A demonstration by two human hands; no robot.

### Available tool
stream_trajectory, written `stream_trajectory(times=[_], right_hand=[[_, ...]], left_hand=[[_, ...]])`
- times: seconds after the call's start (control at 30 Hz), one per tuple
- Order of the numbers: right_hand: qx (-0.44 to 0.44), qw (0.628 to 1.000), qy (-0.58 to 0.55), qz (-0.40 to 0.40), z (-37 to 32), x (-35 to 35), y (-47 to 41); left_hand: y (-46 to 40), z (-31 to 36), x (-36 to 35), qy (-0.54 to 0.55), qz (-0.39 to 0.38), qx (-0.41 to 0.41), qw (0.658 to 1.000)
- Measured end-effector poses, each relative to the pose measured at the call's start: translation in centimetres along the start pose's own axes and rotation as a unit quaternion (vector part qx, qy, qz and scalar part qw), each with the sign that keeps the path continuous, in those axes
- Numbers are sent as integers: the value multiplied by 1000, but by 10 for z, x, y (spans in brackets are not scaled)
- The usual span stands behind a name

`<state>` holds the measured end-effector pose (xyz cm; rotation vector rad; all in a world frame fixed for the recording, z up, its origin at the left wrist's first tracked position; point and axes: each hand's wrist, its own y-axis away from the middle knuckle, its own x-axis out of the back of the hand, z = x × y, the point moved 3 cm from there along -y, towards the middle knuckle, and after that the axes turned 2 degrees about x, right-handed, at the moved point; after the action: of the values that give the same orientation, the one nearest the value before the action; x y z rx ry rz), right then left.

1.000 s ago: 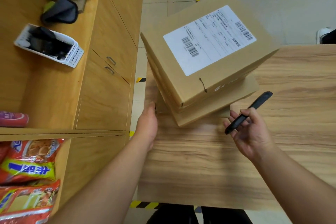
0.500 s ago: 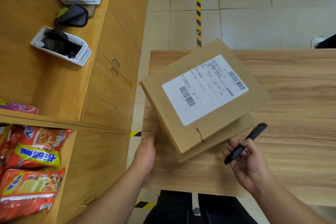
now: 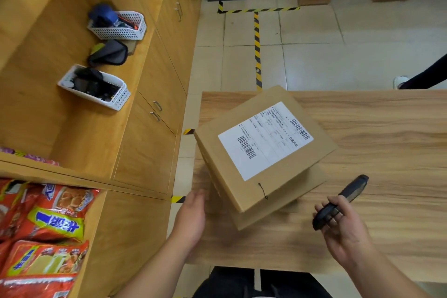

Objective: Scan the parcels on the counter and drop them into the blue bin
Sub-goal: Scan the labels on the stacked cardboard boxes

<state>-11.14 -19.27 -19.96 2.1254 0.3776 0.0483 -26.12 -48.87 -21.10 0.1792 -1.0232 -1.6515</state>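
Top parcel (image 3: 263, 150): label up, long axis diagonal, just beyond your left fingers (image 3: 197, 197).
Left hand (image 3: 191, 219): fingers flat, spread on the counter (image 3: 377, 128).
Right hand (image 3: 343, 232): fingers wrapped round scanner (image 3: 338, 202), tip aimed away, rightward.

box stack (image 3: 254, 164) blocks counter (image 3: 375, 128) left, right side bare

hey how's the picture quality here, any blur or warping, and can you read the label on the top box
Head view: wide-angle warping bends the counter edges; the left hand is slightly motion-blurred; lighting is soft and even, no glare. The label on the top box shows barcodes, but its text is too small to read.
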Motion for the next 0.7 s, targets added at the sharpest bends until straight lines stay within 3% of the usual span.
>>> stream_trajectory(times=[0.17,0.37,0.57,0.7], right_hand=[[63,998,26,-4,-42,-3,24],[191,969,154,-29,-96,-22,75],[292,886,360,-37,-152,-51,149],[332,799,500,-38,-177,-68,185]], left_hand=[[11,25,3,42,7,-58,997],[16,48,11,67,27,-126,989],[25,69,23,81,44,-156,984],[28,82,29,110,34,-173,978]])
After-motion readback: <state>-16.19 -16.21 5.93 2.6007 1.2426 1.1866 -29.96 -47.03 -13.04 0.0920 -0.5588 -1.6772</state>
